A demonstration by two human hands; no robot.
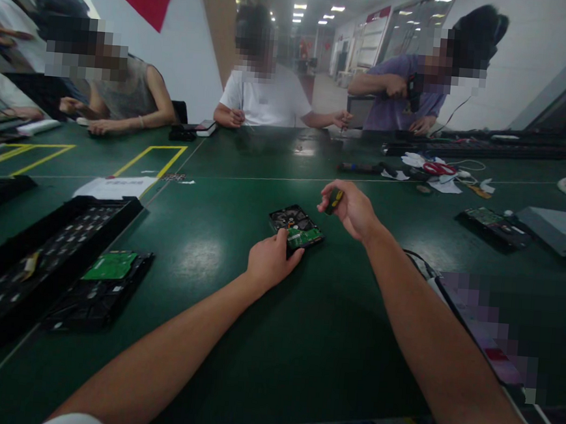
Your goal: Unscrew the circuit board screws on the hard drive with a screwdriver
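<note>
A hard disk drive (302, 223) lies on the green table with its green circuit board facing up. My left hand (270, 260) grips its near edge, thumb over the board and fingers along the side. To the right of the drive and a little above the table, my right hand (354, 208) is closed around a short black and yellow tool (333, 201). It looks like a screwdriver handle; its tip cannot be made out. The tool and the drive are apart.
On the left are a long black tray (50, 246) and a stack of hard drives (105, 283). A phone (484, 329) with a cable lies right of my forearm. Farther right are another drive (494, 229), a grey metal box (560, 230) and red scissors (438, 169). Several people sit opposite.
</note>
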